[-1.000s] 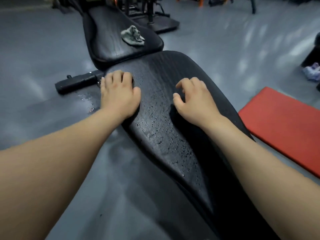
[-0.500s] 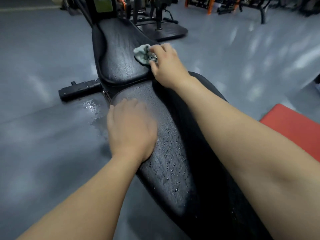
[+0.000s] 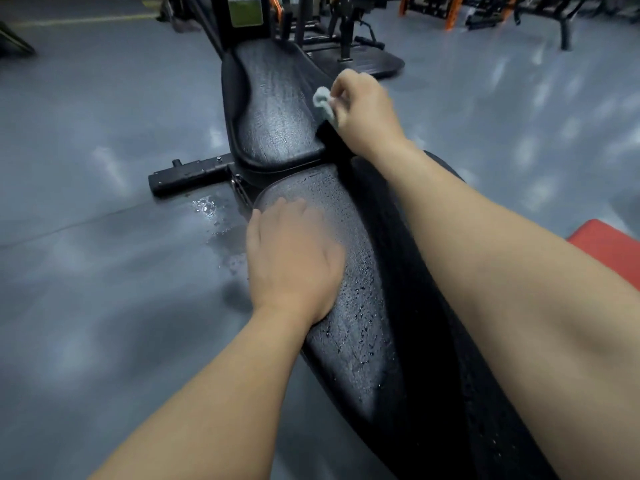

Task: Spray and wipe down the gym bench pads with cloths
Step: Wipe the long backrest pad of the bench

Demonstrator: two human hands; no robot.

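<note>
**Operator:** Report the near zone.

**Inspector:** The left grip [image 3: 294, 258] lies flat on the left side of the near pad [image 3: 356, 327], fingers relaxed and spread, holding nothing. Droplets cover the pad. It looks sprayed and, by my judgement, not yet wiped.

**Operator:** Hazard at that point?

**Inspector:** Slip. A palm bearing weight on a wet surface close to the pad's rounded edge can slide off toward the floor [image 3: 86, 254]. A puddle [image 3: 211, 216] lies on the floor just beside that edge, so a foot set there may slide as well.

**Operator:** Farther out?

**Inspector:** The right grip [image 3: 363, 109] pinches the cloth [image 3: 323, 105], fingers curled round it, at the right edge of the far pad [image 3: 273, 109]. I cannot tell whether the cloth touches the surface. It is bunched small, and a wad like that probably smears liquid rather than lifting it, and may miss strips. So near the edge, it can also run off the pad or push liquid over the side.

**Operator:** Room for movement?

**Inspector:** The far pad gives an open run from the cloth across to its left edge. Beyond that it runs to the upright frame [image 3: 244, 15], which closes it off. A narrow seam separates the two pads, and the cloth may catch there. To the left, a base bar [image 3: 190, 173] juts across the floor. To the right, a red mat [image 3: 613, 251] lies well apart. Other machines [image 3: 349, 29] stand behind.
</note>
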